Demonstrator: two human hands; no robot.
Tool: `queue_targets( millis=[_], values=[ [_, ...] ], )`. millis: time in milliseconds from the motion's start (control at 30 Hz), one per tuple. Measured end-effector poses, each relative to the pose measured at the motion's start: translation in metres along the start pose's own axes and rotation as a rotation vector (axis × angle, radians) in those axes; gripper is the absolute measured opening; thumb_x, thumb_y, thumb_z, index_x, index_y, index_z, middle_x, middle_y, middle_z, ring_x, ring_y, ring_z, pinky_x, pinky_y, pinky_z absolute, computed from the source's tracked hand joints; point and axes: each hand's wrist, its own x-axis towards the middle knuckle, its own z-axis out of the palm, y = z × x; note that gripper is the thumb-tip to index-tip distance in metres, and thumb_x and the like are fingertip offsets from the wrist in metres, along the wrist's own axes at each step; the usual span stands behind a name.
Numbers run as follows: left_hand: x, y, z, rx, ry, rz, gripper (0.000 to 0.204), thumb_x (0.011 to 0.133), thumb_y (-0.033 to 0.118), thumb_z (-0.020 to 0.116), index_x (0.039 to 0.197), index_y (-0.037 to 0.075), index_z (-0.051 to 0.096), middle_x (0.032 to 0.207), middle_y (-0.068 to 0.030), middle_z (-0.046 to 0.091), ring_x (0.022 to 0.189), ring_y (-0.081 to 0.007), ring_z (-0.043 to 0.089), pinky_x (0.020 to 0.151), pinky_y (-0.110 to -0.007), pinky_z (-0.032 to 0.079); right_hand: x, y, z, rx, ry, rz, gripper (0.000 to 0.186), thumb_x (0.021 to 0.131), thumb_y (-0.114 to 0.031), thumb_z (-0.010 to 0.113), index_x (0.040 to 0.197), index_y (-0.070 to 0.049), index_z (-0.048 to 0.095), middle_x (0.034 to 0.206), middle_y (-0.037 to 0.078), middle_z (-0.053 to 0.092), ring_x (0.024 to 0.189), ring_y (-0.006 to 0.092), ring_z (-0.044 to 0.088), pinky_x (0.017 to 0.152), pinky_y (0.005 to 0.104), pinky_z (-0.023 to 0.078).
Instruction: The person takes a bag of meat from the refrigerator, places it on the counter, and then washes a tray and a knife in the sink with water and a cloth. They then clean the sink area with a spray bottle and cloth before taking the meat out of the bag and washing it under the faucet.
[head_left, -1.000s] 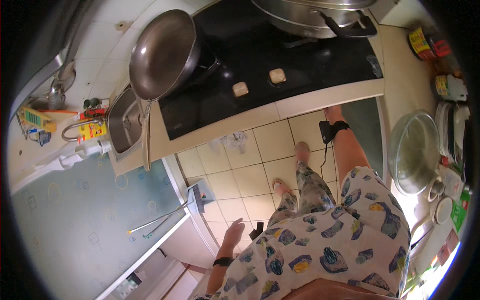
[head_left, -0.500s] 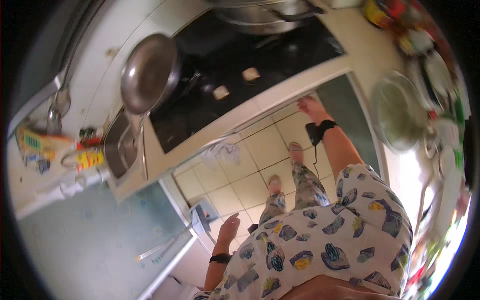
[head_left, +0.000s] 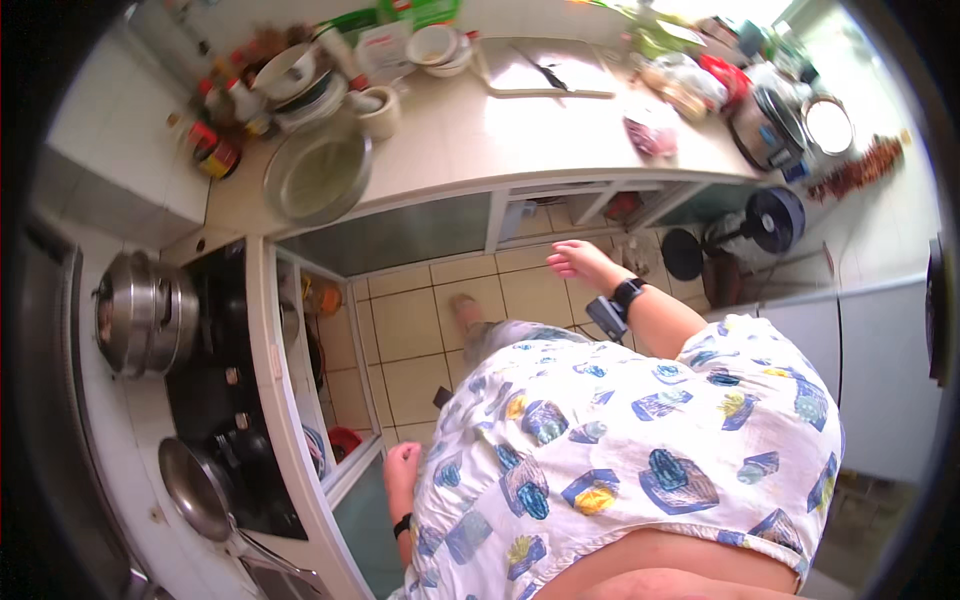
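Note:
My right hand point(head_left: 580, 262) hangs in the air over the tiled floor in front of the long counter, with loosely bent fingers and nothing in it. A black strap with a small dark box is fastened round that wrist. My left hand point(head_left: 402, 468) is low beside my body, near the cabinet under the stove; its fingers show only in part, look loose and hold nothing. Both hands are apart from every object. On the counter's left end stands a large clear bowl point(head_left: 318, 178) with something pale green in it. A cutting board point(head_left: 545, 68) with a dark knife point(head_left: 545, 72) lies farther back.
Along the left is a black cooktop point(head_left: 205, 400) with a steel steamer pot point(head_left: 147, 313) and a frying pan point(head_left: 198, 490). Bottles, bowls and a stone mortar point(head_left: 378, 112) crowd the counter's left. A meat bag point(head_left: 650, 130), rice cooker point(head_left: 768, 130) and black fan point(head_left: 775, 220) are at right.
My view has swung right from the stove to the long counter, and my body has turned with it. Both hands remain without anything in them.

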Motion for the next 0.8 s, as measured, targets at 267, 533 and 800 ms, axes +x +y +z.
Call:
queue_targets(
  millis=[267, 533, 800],
  values=[
    [0.025, 0.203, -0.050, -0.032, 0.518, 0.530, 0.018, 0.083, 0.021, 0.063, 0.093, 0.007, 0.069, 0.089, -0.0153, 0.064, 0.080, -0.0285, 0.064, 0.071, -0.037, 0.051, -0.131, -0.149, -0.069, 0.024, 0.236, -0.489, 0.033, 0.093, -0.023, 0.053, 0.120, -0.005, 0.051, 0.094, 0.005, 0.063, 0.073, 0.0106, 0.059, 0.062, 0.0228, 0.049],
    [0.038, 0.346, -0.134, -0.047, 0.749, 0.704, 0.021, 0.083, 0.024, 0.065, 0.088, 0.005, 0.068, 0.082, -0.0130, 0.062, 0.077, -0.0277, 0.061, 0.070, -0.035, 0.049, -0.134, -0.230, 0.021, -0.323, 0.026, -0.809, 0.042, 0.089, -0.020, 0.060, 0.123, 0.002, 0.049, 0.099, 0.009, 0.061, 0.074, 0.0124, 0.057, 0.066, 0.0246, 0.048],
    [0.148, 0.420, -0.183, -0.353, 0.615, 0.552, 0.035, 0.083, 0.035, 0.064, 0.100, 0.004, 0.067, 0.094, -0.0118, 0.069, 0.087, -0.0219, 0.065, 0.078, -0.031, 0.049, -0.145, -0.267, 0.127, -0.933, 0.559, -1.465, 0.046, 0.076, -0.024, 0.073, 0.109, 0.001, 0.053, 0.105, 0.022, 0.051, 0.099, 0.0371, 0.052, 0.085, 0.0420, 0.046]
  ],
)
